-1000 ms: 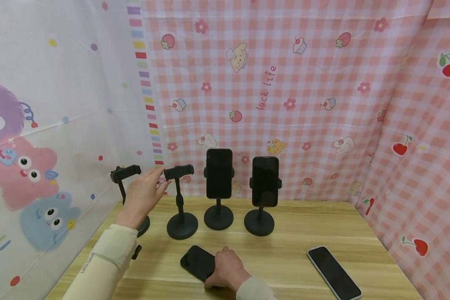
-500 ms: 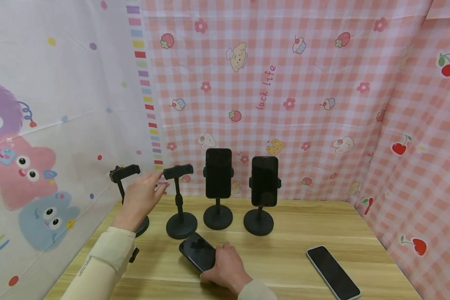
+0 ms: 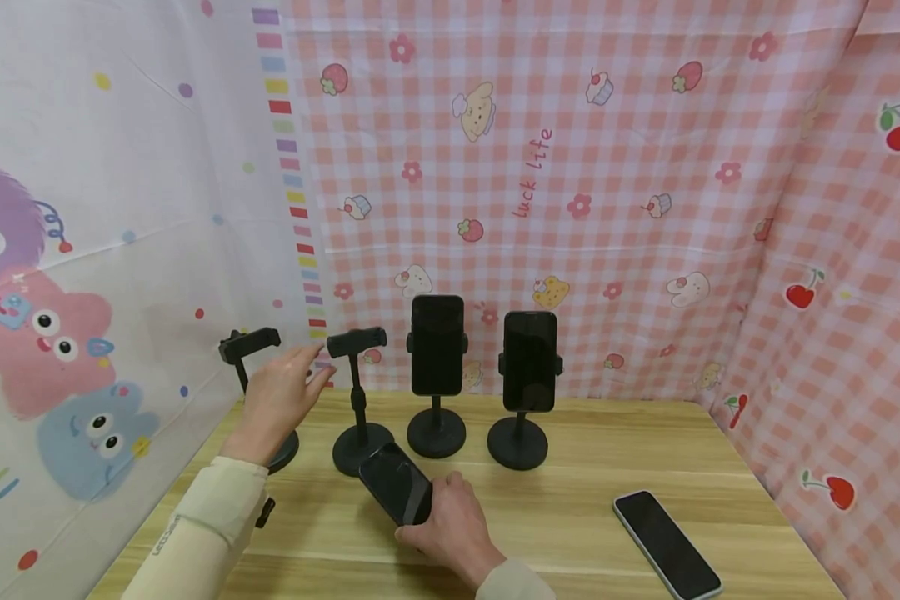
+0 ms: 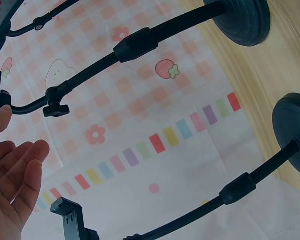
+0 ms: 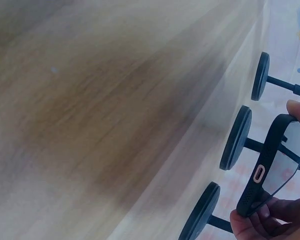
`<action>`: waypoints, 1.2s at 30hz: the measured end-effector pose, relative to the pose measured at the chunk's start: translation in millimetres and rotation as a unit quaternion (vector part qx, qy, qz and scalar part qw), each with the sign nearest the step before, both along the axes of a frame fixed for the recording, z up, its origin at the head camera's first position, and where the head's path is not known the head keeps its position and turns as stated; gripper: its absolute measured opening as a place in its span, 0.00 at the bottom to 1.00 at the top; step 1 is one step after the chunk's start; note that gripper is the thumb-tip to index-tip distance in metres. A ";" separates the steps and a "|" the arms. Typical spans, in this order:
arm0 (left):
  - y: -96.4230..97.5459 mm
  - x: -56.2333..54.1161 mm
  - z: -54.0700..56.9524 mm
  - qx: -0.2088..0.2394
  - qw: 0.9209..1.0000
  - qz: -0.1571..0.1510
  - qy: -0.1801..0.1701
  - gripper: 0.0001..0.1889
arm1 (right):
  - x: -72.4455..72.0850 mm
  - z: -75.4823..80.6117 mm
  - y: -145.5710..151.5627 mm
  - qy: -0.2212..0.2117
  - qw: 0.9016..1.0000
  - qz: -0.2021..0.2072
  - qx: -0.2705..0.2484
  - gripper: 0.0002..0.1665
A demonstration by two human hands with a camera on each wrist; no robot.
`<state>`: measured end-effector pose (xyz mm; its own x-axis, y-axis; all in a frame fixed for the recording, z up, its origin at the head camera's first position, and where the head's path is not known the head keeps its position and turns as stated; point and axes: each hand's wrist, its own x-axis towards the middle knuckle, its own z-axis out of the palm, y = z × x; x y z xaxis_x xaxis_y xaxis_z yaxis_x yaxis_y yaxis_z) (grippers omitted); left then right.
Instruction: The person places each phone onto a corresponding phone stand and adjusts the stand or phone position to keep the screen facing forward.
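In the head view my right hand (image 3: 456, 527) grips a black smartphone (image 3: 396, 483) by its near end, the phone tilted up off the wooden table. The right wrist view shows the charging port edge of that phone (image 5: 260, 175) between thumb and fingers. My left hand (image 3: 279, 402) is at the left end of the holder on a black phone stand (image 3: 358, 343), fingers loosely extended with a gap to the thumb. In the left wrist view a fingertip is at the holder's edge; whether it touches is unclear. Another phone stand (image 3: 251, 343) stands behind the left hand, its holder without a phone.
Two more stands carry upright phones, one phone (image 3: 437, 345) in the middle and another phone (image 3: 529, 362) to its right. A white-edged phone (image 3: 667, 545) lies on the table (image 3: 592, 467) at right. Patterned cloth (image 3: 615, 167) encloses the back and sides.
My right hand has lifted the black phone from the table, raising its far end toward the second stand. The left hand has stayed nearly still by the holder, its fingertips slightly farther from it.
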<state>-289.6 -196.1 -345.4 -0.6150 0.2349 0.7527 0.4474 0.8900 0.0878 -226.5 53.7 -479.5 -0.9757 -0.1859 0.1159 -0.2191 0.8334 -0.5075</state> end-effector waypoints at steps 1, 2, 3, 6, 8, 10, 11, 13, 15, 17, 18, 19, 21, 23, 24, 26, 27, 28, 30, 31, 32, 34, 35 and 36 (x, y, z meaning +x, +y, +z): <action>-0.1 -0.1 0.0 0.003 1.000 -0.001 0.000 0.22 | -0.2 0.9 -0.4 -0.001 1.000 -0.002 -0.001 0.44; -0.1 -0.3 0.1 0.005 1.000 -0.003 0.002 0.23 | -0.5 1.3 -0.8 -0.001 1.000 -0.004 -0.004 0.44; 0.0 -0.4 0.2 0.007 1.000 -0.004 0.005 0.24 | -0.6 2.1 -1.1 -0.002 1.000 -0.005 -0.005 0.44; 0.9 -1.8 1.1 0.011 1.000 -0.015 0.015 0.28 | -1.1 3.9 -1.8 -0.003 1.000 -0.009 -0.007 0.44; 2.8 -3.5 2.6 0.008 0.999 -0.027 0.025 0.30 | -0.9 5.3 -1.8 0.001 1.000 -0.011 -0.008 0.45; 4.7 -5.5 4.4 0.001 0.999 -0.036 0.038 0.30 | -0.6 7.4 -2.0 0.008 1.000 -0.012 -0.007 0.45; 5.7 -6.4 5.4 -0.004 0.998 -0.040 0.043 0.30 | -0.5 9.0 -2.1 0.011 1.000 -0.013 -0.008 0.46; 7.4 -8.1 7.0 -0.010 0.997 -0.047 0.054 0.28 | -0.1 12.4 -2.9 0.013 1.000 -0.016 -0.012 0.47; 8.6 -9.0 8.1 -0.014 0.997 -0.053 0.062 0.26 | 0.1 16.4 -3.5 0.017 0.999 -0.018 -0.023 0.49; 9.8 -9.1 9.1 -0.014 0.996 -0.061 0.069 0.24 | 0.6 20.9 -4.2 0.023 0.999 -0.018 -0.036 0.50; 10.1 -9.0 9.4 -0.014 0.995 -0.064 0.073 0.23 | 0.8 22.6 -4.6 0.028 0.999 -0.018 -0.038 0.51; 10.5 -8.8 9.6 -0.014 0.995 -0.066 0.075 0.22 | 0.9 24.7 -4.7 0.033 0.999 -0.018 -0.039 0.51; 11.0 -8.5 9.7 -0.015 0.994 -0.071 0.079 0.22 | 1.5 28.8 -5.1 0.045 0.998 -0.017 -0.035 0.52; 11.1 -7.6 9.8 -0.013 0.994 -0.075 0.081 0.22 | 2.1 32.5 -6.2 0.053 0.998 -0.019 -0.028 0.52; 10.9 -7.2 9.4 -0.012 0.994 -0.076 0.082 0.22 | 2.6 34.4 -6.9 0.057 0.998 -0.020 -0.028 0.52; 10.9 -5.8 9.0 -0.009 0.993 -0.079 0.084 0.22 | 3.9 38.1 -7.7 0.062 0.997 -0.021 -0.030 0.52; 10.9 -4.8 8.8 -0.007 0.993 -0.081 0.085 0.22 | 4.7 39.9 -8.1 0.065 0.997 -0.021 -0.031 0.52; 10.9 -3.8 8.5 -0.005 0.993 -0.083 0.086 0.23 | 5.3 41.4 -8.1 0.068 0.997 -0.019 -0.034 0.52; 11.1 -1.5 8.0 -0.002 0.992 -0.087 0.088 0.23 | 6.7 44.6 -8.1 0.073 0.996 -0.017 -0.041 0.51; 11.0 -0.5 7.7 0.000 0.992 -0.088 0.089 0.23 | 7.4 46.2 -7.9 0.074 0.996 -0.016 -0.044 0.51; 10.9 0.5 7.4 0.000 0.992 -0.090 0.090 0.23 | 8.1 48.0 -7.8 0.078 0.996 -0.015 -0.047 0.51; 10.8 2.2 6.9 0.001 0.991 -0.093 0.092 0.23 | 9.1 51.2 -7.0 0.086 0.995 -0.013 -0.054 0.52; 10.6 2.8 6.6 0.001 0.991 -0.095 0.094 0.23 | 9.8 52.9 -6.8 0.089 0.994 -0.014 -0.057 0.52; 10.4 3.4 6.4 0.001 0.991 -0.096 0.095 0.23 | 10.4 54.5 -6.6 0.093 0.994 -0.015 -0.060 0.52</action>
